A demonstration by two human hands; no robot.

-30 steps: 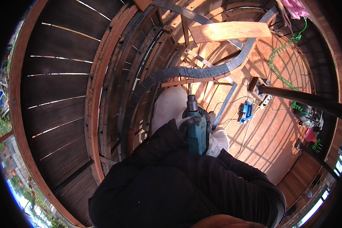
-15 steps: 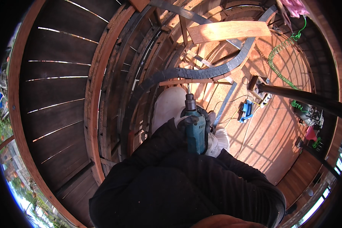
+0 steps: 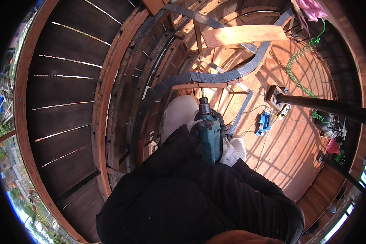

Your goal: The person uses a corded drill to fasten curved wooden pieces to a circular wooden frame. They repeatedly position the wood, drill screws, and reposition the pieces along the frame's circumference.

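Note:
A teal power drill (image 3: 210, 140) points away from me, its chuck and thin bit toward a curved wooden beam with a black, notched face (image 3: 219, 77). The bit's tip is at the reddish wooden edge under that beam; I cannot tell whether it touches. My left hand (image 3: 196, 127), in a glove, is closed around the drill's left side near the front. Against the drill's right side is my right hand (image 3: 229, 153), in a white glove with dark fingers, also closed on it. The drill's grip and trigger are hidden. Beyond the chuck is my pale trouser knee (image 3: 179, 112).
A bare plank (image 3: 244, 35) lies across the frame ahead. Dark slatted walls (image 3: 65, 93) and curved ribs rise at left. At right are a blue tool (image 3: 263, 123) on the wooden floor, cords, a dark post (image 3: 321, 107), a coiled green hose (image 3: 293, 73) and a dark machine (image 3: 330, 124).
The view has shifted slightly, with the left wall sitting a little further right. The drill and both hands keep nearly the same place against the beam.

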